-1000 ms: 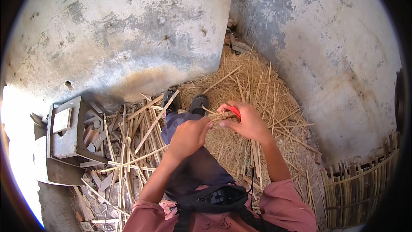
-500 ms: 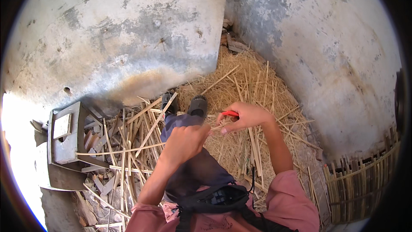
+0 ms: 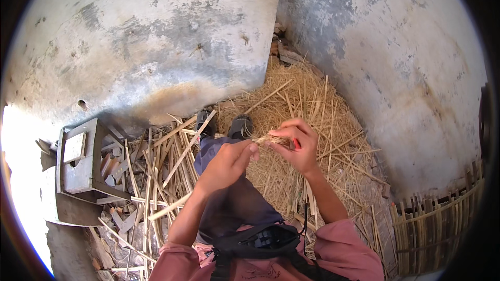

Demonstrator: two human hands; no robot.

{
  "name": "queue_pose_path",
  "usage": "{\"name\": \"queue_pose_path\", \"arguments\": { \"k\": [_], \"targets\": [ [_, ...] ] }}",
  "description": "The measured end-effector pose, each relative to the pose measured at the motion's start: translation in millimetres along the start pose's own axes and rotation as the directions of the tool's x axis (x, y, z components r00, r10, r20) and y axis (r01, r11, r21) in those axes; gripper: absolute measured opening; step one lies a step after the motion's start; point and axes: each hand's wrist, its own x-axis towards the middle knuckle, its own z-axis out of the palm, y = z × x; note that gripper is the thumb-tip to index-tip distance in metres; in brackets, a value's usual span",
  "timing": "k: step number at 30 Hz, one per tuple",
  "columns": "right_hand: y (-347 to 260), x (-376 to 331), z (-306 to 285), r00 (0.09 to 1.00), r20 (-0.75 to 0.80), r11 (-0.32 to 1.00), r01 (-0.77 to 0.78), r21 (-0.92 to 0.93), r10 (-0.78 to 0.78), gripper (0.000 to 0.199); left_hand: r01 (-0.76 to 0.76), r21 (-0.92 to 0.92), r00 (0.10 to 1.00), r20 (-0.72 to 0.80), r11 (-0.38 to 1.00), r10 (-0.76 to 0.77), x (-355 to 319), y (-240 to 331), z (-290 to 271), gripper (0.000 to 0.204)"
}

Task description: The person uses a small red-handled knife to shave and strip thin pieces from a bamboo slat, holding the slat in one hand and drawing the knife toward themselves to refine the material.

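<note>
Closed round a pale bamboo strip (image 3: 169,208), my left hand (image 3: 225,165) is in front of my legs. One end of the strip slants out to the lower left past my forearm. My right hand (image 3: 299,143) is curled close beside it, fingers bent around a red-handled tool (image 3: 297,144); the tool's working end is hidden. Thin curled shavings (image 3: 268,139) bunch up between both hands, touching the right fingertips. How the tool meets the strip cannot be made out.
Shavings and straw-like fibres (image 3: 271,93) cover the floor ahead. Loose bamboo strips (image 3: 159,177) lie at left beside a grey wooden box frame (image 3: 78,161). A slatted bamboo panel (image 3: 440,224) leans at right. Worn plaster walls (image 3: 172,36) rise ahead. A black waist bag (image 3: 260,239) hangs before me.
My right hand has turned, its fingers now closer to my left hand. Shavings have bunched between the hands. The strip's left end has swung lower and nearer my forearm.
</note>
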Motion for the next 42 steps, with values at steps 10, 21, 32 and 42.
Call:
{"name": "queue_pose_path", "arguments": {
  "k": [10, 21, 32, 42],
  "targets": [
    [-20.2, 11.7, -15.3, 0.871, 0.303, 0.885, -0.443, 0.145, 0.387, 0.031, -0.076, 0.162, 0.986, -0.138, 0.984, 0.098, -6.1, -0.5, 4.5, 0.019],
    [-20.5, 2.7, -22.9, 0.770, 0.427, 0.743, -0.609, 0.276, 0.473, 0.026, -0.164, 0.274, 0.916, -0.315, 0.948, 0.249, -5.9, 10.3, 6.3, 0.014],
    [-33.2, 17.4, -22.9, 0.958, 0.057, 0.956, -0.285, 0.063, 0.282, 0.037, -0.036, 0.330, 0.951, -0.278, 0.943, 0.134, -11.0, 12.0, 10.6, 0.017],
    [-46.8, -15.9, -5.2, 0.914, 0.213, 0.936, -0.350, -0.019, 0.346, 0.023, 0.021, 0.323, 0.931, -0.351, 0.946, 0.099, -5.9, 15.2, 17.2, 0.021]
  ]
}}
